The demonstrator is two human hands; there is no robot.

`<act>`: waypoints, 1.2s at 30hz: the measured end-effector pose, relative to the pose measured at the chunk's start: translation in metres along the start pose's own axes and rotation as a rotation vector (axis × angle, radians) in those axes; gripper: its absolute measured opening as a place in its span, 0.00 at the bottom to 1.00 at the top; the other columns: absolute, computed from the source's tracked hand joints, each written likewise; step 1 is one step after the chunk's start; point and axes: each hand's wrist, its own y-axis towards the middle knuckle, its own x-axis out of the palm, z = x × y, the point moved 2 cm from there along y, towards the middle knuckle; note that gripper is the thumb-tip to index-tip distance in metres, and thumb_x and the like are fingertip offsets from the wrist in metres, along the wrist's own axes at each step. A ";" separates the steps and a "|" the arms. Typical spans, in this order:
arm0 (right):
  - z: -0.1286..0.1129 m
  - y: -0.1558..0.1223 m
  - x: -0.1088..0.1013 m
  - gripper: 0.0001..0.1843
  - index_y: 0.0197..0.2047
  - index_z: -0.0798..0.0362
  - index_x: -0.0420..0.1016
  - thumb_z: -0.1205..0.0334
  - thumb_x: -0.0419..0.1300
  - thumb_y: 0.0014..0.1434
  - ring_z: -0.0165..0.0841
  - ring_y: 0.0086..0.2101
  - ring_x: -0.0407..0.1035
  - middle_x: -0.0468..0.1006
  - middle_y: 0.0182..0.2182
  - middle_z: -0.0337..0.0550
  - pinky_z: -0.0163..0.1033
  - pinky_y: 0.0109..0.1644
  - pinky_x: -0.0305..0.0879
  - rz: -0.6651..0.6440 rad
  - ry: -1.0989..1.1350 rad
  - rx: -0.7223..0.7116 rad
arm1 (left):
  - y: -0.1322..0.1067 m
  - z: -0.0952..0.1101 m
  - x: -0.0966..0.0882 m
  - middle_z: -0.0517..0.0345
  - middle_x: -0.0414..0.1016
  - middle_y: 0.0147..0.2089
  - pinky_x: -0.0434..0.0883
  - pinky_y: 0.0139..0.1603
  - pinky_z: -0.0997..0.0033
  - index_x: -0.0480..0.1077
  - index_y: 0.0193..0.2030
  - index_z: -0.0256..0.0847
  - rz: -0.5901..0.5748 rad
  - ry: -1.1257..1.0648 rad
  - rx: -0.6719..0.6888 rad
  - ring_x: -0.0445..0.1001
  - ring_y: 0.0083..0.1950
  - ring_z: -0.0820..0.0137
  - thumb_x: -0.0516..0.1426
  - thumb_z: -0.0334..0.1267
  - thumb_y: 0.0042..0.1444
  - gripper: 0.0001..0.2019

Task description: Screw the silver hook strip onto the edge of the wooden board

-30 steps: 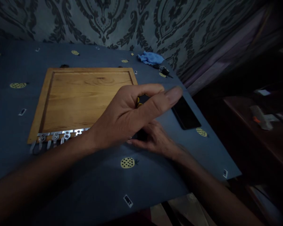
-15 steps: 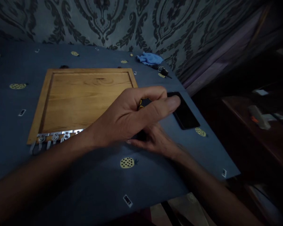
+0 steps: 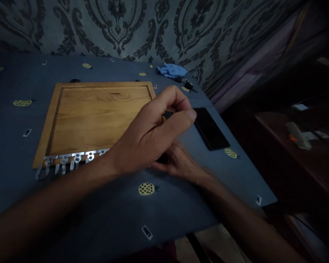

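Note:
My left hand (image 3: 150, 135) is raised over the table with its fingers curled round a black and yellow handle (image 3: 166, 116), probably a screwdriver. Below it my right hand (image 3: 181, 164) rests on the blue cloth, fingers pressed round a small dark thing that is mostly hidden under the left hand. A row of metal brackets (image 3: 71, 160) lies along the near edge of a wooden tray (image 3: 95, 117), running in under my left wrist.
A black phone (image 3: 211, 128) lies flat to the right of my hands. At the far edge sit a blue cloth (image 3: 172, 70) and a small dark object (image 3: 186, 84). The table edge drops off at the right, with a dark wooden shelf (image 3: 298, 153) beyond.
My left hand's fingers have curled in tighter round the handle, the thumb drawing back from its stretched-out pose. The right hand has barely moved.

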 end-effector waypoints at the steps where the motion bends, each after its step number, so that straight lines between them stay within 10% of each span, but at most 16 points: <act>1: 0.000 0.000 0.000 0.21 0.45 0.53 0.77 0.43 0.62 0.62 0.46 0.45 0.71 0.78 0.40 0.50 0.53 0.48 0.69 0.002 0.003 0.000 | 0.000 0.001 0.000 0.65 0.62 0.30 0.65 0.31 0.76 0.63 0.32 0.41 -0.015 0.010 0.012 0.61 0.30 0.78 0.54 0.34 0.64 0.08; 17: -0.001 0.000 -0.001 0.24 0.53 0.53 0.74 0.44 0.60 0.63 0.46 0.49 0.69 0.76 0.48 0.52 0.53 0.52 0.68 0.014 -0.006 -0.022 | 0.003 0.001 -0.009 0.64 0.63 0.26 0.65 0.32 0.75 0.66 0.31 0.40 -0.120 0.082 0.004 0.60 0.27 0.79 0.52 0.27 0.61 0.09; 36: 0.000 0.001 0.000 0.23 0.52 0.52 0.75 0.44 0.59 0.64 0.47 0.48 0.70 0.77 0.46 0.52 0.54 0.52 0.68 0.002 -0.002 -0.017 | -0.001 -0.006 0.006 0.67 0.55 0.26 0.63 0.33 0.75 0.59 0.26 0.40 0.084 -0.079 0.042 0.55 0.26 0.79 0.53 0.40 0.66 0.16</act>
